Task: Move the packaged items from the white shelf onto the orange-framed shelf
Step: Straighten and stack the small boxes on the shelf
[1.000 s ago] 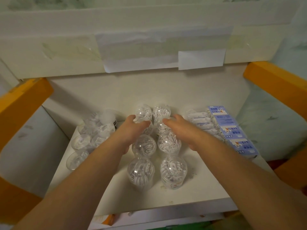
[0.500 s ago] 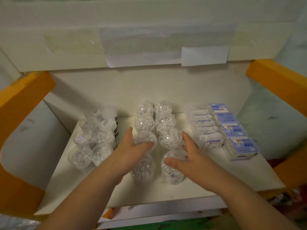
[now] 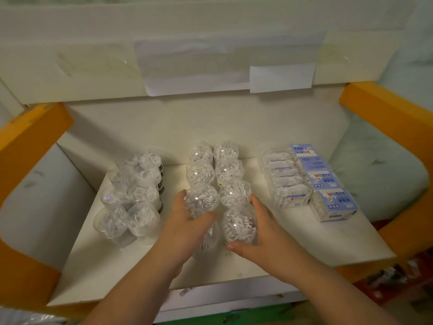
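Note:
Two rows of clear round jars filled with white picks stand in the middle of a white board (image 3: 304, 242) set in an orange frame (image 3: 386, 116). My left hand (image 3: 187, 228) curls around the left side of a jar (image 3: 202, 200) in the left row, thumb across its front. My right hand (image 3: 260, 235) cups the nearest jar (image 3: 237, 225) of the right row from its right side, thumb under its front. Another jar (image 3: 208, 240) is partly hidden behind my left hand.
A cluster of clear cups with white picks (image 3: 133, 195) stands at the left. Clear packs (image 3: 285, 181) and blue-labelled boxes (image 3: 328, 184) lie in rows at the right. A papered white wall (image 3: 210, 66) closes the back. Orange frame arms flank both sides.
Both hands have drawn back from the far jars to the nearest jars and closed around them. The view has tilted slightly.

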Demonstrator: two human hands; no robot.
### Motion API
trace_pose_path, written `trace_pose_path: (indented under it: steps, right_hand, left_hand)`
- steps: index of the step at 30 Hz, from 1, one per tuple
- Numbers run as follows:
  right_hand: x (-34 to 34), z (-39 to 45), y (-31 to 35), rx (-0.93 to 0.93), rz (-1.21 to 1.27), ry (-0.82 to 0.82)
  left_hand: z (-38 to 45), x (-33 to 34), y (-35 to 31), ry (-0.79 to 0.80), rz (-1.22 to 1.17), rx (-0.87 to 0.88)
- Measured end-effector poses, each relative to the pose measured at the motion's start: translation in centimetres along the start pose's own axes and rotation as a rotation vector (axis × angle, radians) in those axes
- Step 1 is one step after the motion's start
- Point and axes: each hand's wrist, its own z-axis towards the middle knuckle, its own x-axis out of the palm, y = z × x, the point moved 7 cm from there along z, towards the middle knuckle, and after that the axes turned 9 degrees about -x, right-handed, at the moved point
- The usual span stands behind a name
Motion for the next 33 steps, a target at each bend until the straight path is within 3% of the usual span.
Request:
trace_pose_path:
  steps: [8, 12, 20, 22, 25, 29, 33]
  right_hand:
    - [-0.3, 0.1, 0.1, 0.003, -0.031, -0.006]
    - [-2.7, -0.7, 0.4, -0.007, -0.072, 0.009]
    - [-13.2, -2.9, -2.4, -0.010, -0.325, -0.366]
    - [-15.5, -3.5, -3.3, 0.001, -0.426, -0.419]
    - [-17.1, -3.9, -5.5, 0.082, -0.471, -0.363]
    - [-17.4, -3.9, -7.6, 0.154, -0.475, -0.284]
    - [-17.3, -3.5, -7.8, 0.098, -0.510, -0.305]
  left_hand:
    - [-0.4, 0.0, -0.2, -0.050, 0.037, -0.021]
    - [-0.2, -1.6, -1.8, -0.164, 0.209, -0.002]
    - [-1.1, 2.5, -8.1, -0.349, 0.746, 0.330]
    - [-1.2, 5.5, -9.2, -0.318, 0.832, 0.418]
    - [-0.8, 10.7, -9.9, -0.197, 0.954, 0.510]
    - [1.4, 16.9, -9.5, -0.002, 1.124, 0.529]
    - [4.6, 20.0, -9.3, 0.055, 1.280, 0.503]
